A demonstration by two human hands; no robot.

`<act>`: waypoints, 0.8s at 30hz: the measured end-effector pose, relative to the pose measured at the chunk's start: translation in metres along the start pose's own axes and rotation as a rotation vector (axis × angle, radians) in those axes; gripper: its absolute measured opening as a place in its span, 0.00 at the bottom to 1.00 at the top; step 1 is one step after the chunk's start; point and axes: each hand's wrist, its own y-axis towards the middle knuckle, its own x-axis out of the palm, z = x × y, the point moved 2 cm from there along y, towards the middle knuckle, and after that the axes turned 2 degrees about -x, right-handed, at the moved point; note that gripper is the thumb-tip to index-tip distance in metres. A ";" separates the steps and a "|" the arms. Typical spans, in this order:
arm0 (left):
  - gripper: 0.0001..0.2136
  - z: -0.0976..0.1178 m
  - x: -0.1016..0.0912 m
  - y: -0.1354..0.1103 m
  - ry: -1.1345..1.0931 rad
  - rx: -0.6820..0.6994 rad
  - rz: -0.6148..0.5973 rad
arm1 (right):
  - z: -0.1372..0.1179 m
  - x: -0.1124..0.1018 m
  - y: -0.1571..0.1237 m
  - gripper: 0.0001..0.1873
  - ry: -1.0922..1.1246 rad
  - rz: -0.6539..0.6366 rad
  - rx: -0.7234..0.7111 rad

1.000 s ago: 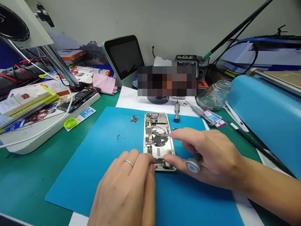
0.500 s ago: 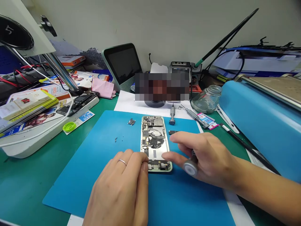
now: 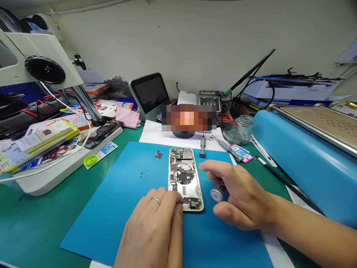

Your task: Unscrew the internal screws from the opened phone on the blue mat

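An opened phone [image 3: 184,178] with its circuit boards bare lies lengthwise on a blue mat [image 3: 117,208]. My left hand [image 3: 156,230], a ring on one finger, rests flat on the mat with its fingertips against the phone's near left corner. My right hand [image 3: 240,197] hovers just right of the phone, curled round a small screwdriver [image 3: 218,193] whose round silver cap faces me; the index finger points toward the phone. A tiny loose part [image 3: 158,154] and a few screws [image 3: 141,174] lie on the mat to the left.
A microscope stand [image 3: 55,163] with booklets fills the left. At the back stand a small screen [image 3: 149,93], a soldering station [image 3: 209,98] and a glass jar [image 3: 240,129]. A second screwdriver [image 3: 202,147] and tweezers [image 3: 227,147] lie behind the phone. A blue machine [image 3: 306,156] blocks the right.
My right hand has pulled back from the phone's lower edge to its right side, turning the screwdriver so the cap faces me. The view has tilted up. My left hand stays put.
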 end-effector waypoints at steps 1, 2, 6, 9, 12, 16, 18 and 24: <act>0.10 0.000 0.001 0.000 0.000 -0.005 -0.002 | 0.000 -0.001 0.001 0.29 0.020 -0.008 -0.009; 0.10 0.000 0.001 0.001 0.005 -0.007 -0.002 | 0.000 -0.001 0.001 0.28 0.030 -0.013 -0.013; 0.09 -0.006 -0.003 0.006 0.062 0.043 -0.001 | 0.002 0.004 0.000 0.12 -0.010 0.019 0.022; 0.05 -0.010 -0.008 0.008 0.095 0.139 -0.024 | 0.001 0.009 -0.001 0.08 -0.033 0.049 0.019; 0.04 -0.013 -0.010 0.007 0.129 0.171 -0.018 | -0.001 0.010 -0.001 0.13 -0.037 0.060 0.012; 0.05 -0.010 -0.003 0.004 0.162 0.169 -0.012 | -0.002 0.006 0.001 0.27 0.002 0.035 0.024; 0.06 -0.009 0.003 0.002 0.190 0.134 0.014 | -0.002 0.004 0.001 0.30 0.072 0.009 0.013; 0.05 -0.003 0.013 -0.005 0.224 0.227 0.042 | 0.000 0.009 0.000 0.11 0.014 0.031 0.020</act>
